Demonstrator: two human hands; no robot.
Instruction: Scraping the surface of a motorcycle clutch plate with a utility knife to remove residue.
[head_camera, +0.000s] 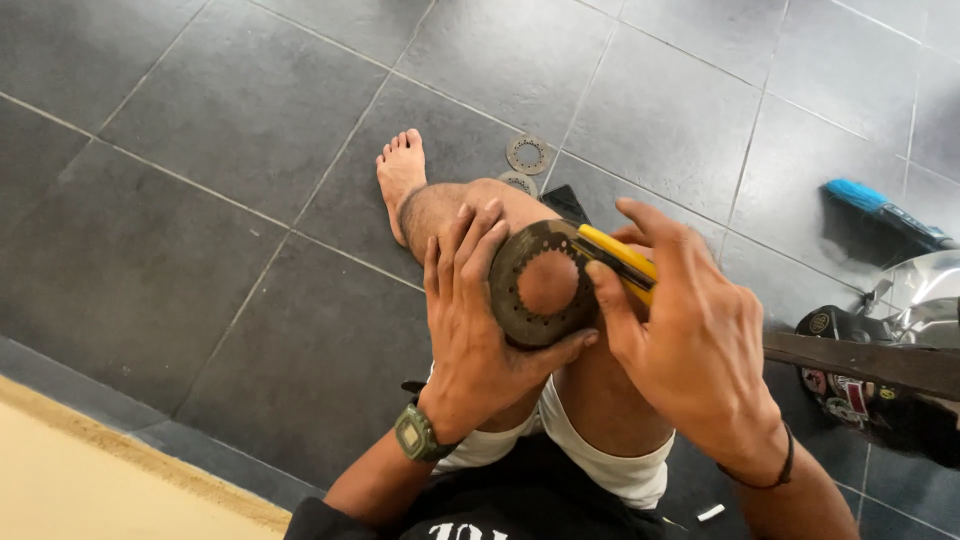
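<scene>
We note left hand (468, 330) clamps toothed ring plate (540, 285) on knee; right hand (690, 340) grips yellow knife (618, 258). We advise shallow blade angle, fingers off edge.

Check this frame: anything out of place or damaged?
Two ring plates lie loose on the floor tiles by the bare foot. The left hand grips a worn-looking toothed disc; the right hand holds a yellow tool against it.

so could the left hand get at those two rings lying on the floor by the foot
Probably not right now: the left hand is gripping the toothed disc, and the floor rings lie beyond the raised knee.
</scene>
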